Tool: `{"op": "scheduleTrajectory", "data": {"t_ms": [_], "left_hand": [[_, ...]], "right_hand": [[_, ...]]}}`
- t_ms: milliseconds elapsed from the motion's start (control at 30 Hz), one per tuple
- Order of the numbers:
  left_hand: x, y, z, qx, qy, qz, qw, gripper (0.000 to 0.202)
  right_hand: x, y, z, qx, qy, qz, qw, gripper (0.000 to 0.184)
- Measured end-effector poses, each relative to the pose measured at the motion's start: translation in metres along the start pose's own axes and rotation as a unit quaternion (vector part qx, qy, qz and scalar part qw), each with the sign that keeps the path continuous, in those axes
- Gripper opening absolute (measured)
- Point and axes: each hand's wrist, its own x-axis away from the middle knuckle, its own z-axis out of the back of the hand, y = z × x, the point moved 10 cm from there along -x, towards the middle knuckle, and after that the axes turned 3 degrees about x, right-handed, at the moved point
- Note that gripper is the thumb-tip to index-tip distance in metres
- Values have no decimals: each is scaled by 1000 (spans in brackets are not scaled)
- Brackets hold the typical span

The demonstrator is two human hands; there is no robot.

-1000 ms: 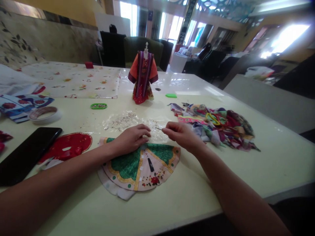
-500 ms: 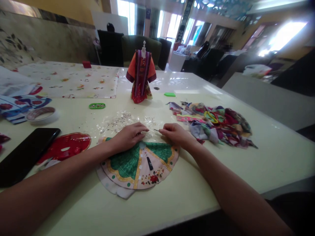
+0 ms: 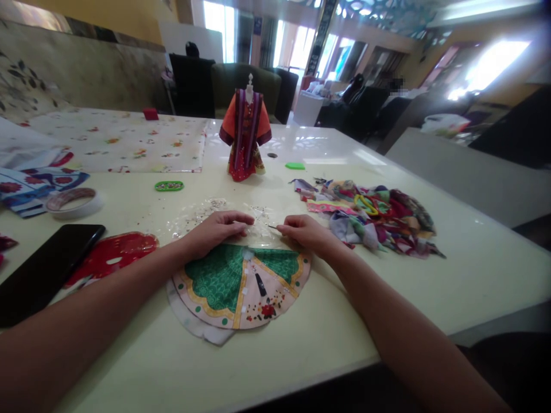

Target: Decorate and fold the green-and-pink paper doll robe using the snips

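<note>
In the head view, a half-round fabric piece (image 3: 215,281) with green panels, gold bands and a red flower lies flat on the table before me. Across its upper left edge reaches my left hand (image 3: 219,230), fingers stretched and slightly bent, with nothing visible in them. My right hand (image 3: 303,232) is closed in a pinch on a thin dark pointed tool (image 3: 272,228), just above the fabric's upper right edge. Its exact kind is too small to make out. Between and beyond both hands, small shiny beads or sequins (image 3: 206,211) lie scattered on a clear sheet.
A doll form in an orange and red robe (image 3: 245,135) stands behind. To the right is a heap of fabric scraps (image 3: 374,215) with yellow-handled scissors (image 3: 365,205). On the left are a phone (image 3: 47,269), a tape roll (image 3: 73,203) and a green tray (image 3: 169,186).
My left hand has shifted slightly left and its fingers have lifted apart a little. My right hand keeps its pinch on the thin tool. The view has shifted slightly.
</note>
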Motion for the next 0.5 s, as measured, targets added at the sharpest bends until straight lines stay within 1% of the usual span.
{"op": "scheduleTrajectory", "data": {"t_ms": [100, 267, 433, 500], "left_hand": [[-3, -6, 5, 58, 12, 1, 998, 31], [-5, -11, 7, 138, 30, 5, 990, 31], [-4, -9, 11, 212, 66, 0, 975, 26], [-4, -8, 15, 221, 81, -7, 972, 25]], "right_hand": [[0, 1, 0, 3, -1, 0, 1000, 38], [1, 0, 1, 0, 2, -3, 1000, 37], [2, -1, 1, -1, -4, -14, 1000, 37], [3, -1, 1, -7, -5, -16, 1000, 37]]}}
